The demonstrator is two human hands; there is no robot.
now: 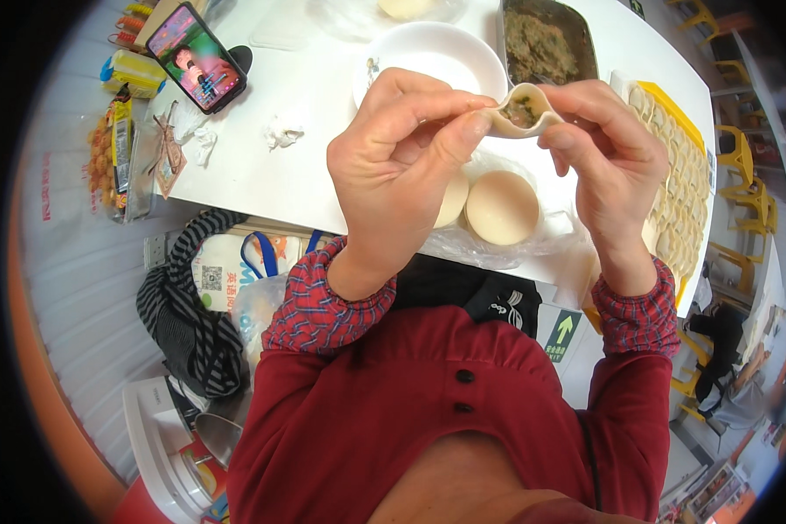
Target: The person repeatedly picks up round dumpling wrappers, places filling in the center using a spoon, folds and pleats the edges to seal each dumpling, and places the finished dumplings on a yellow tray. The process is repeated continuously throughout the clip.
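A half-folded dumpling [523,112] is held up over the table between both hands, its middle gaping so the green-flecked filling shows. My left hand [399,150] pinches one end of the wrapper between thumb and forefinger. At the other end, my right hand [609,144] grips the wrapper's edge with thumb and fingers. Below the hands, a stack of round dough wrappers [503,207] rests on clear plastic, with a second stack [453,200] partly hidden by my left hand. Behind them is a white bowl [432,56], and a metal tray [593,46] contains minced filling [538,49].
Rows of finished dumplings [681,190] lie on a yellow-edged tray at the right. A phone [196,59] playing a video stands at the back left, near crumpled tissue [283,133] and packaged snacks [114,154]. Bags [196,314] hang or lie beside the table's left front edge.
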